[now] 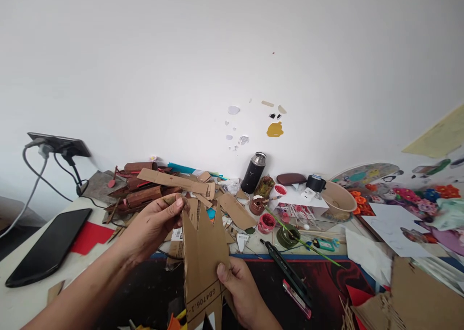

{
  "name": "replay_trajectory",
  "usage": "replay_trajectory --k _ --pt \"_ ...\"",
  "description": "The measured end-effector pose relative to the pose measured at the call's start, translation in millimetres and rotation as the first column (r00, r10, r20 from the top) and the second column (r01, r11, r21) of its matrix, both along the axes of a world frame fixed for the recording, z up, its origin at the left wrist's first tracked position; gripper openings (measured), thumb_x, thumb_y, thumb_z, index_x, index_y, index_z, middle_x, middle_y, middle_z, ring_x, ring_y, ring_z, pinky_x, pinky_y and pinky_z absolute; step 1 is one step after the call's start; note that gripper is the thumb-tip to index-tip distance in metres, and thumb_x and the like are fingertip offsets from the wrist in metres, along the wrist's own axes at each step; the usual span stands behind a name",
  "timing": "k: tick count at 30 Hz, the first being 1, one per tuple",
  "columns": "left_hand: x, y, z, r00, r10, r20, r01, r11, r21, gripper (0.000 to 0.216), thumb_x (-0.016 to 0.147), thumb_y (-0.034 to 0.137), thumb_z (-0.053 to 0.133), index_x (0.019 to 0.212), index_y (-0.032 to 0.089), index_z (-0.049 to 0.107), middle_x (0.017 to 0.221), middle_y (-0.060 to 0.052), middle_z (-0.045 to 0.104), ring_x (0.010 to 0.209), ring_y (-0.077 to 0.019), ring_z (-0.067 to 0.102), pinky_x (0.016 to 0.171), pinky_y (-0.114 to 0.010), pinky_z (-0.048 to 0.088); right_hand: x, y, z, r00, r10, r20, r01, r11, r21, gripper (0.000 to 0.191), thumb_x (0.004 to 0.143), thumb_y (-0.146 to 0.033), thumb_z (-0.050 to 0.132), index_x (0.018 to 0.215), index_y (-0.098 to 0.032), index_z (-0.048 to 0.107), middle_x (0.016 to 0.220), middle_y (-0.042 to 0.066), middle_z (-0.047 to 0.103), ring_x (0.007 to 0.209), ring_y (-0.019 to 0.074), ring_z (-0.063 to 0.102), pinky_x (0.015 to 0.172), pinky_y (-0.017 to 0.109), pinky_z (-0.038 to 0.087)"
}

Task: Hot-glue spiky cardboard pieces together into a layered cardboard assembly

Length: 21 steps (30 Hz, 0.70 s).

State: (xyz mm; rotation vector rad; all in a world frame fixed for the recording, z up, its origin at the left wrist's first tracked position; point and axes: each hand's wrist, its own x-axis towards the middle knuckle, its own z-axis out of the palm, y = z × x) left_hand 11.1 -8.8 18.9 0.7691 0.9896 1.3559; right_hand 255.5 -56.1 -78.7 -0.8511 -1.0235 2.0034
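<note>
A brown cardboard cut-out [203,257] with pointed notches along its top edge and printed letters near its bottom is held upright over the desk. My left hand [152,226] pinches its upper left point between thumb and fingers. My right hand [241,289] grips its lower right edge, thumb pressed on the front face. Both hands are closed on the piece.
Cardboard strips and scraps [174,182] pile behind the hands. A black flask [253,172], paint pots [266,222], a green brush [304,243], a black utility knife [290,274], a beige bowl [339,200], a dark phone [49,248], a wall socket with cables [60,145] and coloured papers [409,199] surround them.
</note>
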Motion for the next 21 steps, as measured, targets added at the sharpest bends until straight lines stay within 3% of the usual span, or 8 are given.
replay_trajectory --k 10,14,17,19,21 --pt "-8.6 1.2 8.0 0.995 0.102 -0.021 -0.101 0.994 0.05 0.057 0.065 0.061 0.107 0.07 0.017 0.072 0.069 -0.001 0.06 0.062 -0.0112 0.049 0.055 -0.021 0.048 -0.6 -0.5 -0.9 1.0 0.022 -0.001 -0.022 1.0 0.007 0.068 0.077 -0.084 0.091 0.088 -0.017 0.084 0.078 0.006 0.078 0.074 0.0229 0.073 0.074 0.033 0.051" --pt "-15.7 -2.1 15.9 0.988 0.149 -0.034 -0.144 0.983 0.115 0.061 0.071 0.064 0.102 0.064 0.019 0.061 0.066 0.001 0.053 0.059 -0.0122 0.045 0.051 -0.023 0.045 0.2 0.0 -2.6 1.0 -0.012 0.023 0.012 1.0 0.021 0.068 0.077 -0.084 0.091 0.088 -0.017 0.084 0.081 0.007 0.08 0.077 0.024 0.073 0.078 0.035 0.054" --pt "-22.0 -5.6 12.1 0.984 0.166 -0.068 -0.156 0.98 0.127 0.07 0.074 0.07 0.098 0.058 0.021 0.051 0.062 0.002 0.046 0.058 -0.0127 0.043 0.051 -0.025 0.045 1.8 1.9 -0.7 0.998 -0.052 0.036 0.049 0.996 0.074 0.068 0.079 -0.084 0.089 0.092 -0.018 0.084 0.092 0.01 0.083 0.083 0.0263 0.075 0.084 0.039 0.057" --pt "-26.1 -8.8 5.0 0.978 0.168 -0.128 -0.151 0.98 0.129 0.068 0.072 0.072 0.099 0.061 0.02 0.056 0.064 0.001 0.05 0.059 -0.0127 0.045 0.053 -0.024 0.045 2.7 3.3 1.8 0.997 -0.043 0.058 0.035 0.991 0.129 0.068 0.081 -0.084 0.088 0.094 -0.017 0.084 0.092 0.01 0.084 0.085 0.0276 0.076 0.085 0.04 0.058" --pt "-28.9 -12.5 -2.4 0.965 0.16 -0.209 -0.14 0.984 0.11 0.058 0.069 0.068 0.102 0.076 0.021 0.07 0.073 -0.001 0.061 0.062 -0.0138 0.051 0.055 -0.025 0.046 3.1 4.3 4.2 0.996 -0.039 0.083 0.022 0.981 0.192 0.068 0.084 -0.084 0.086 0.095 -0.017 0.084 0.092 0.01 0.084 0.086 0.0282 0.077 0.083 0.04 0.058"
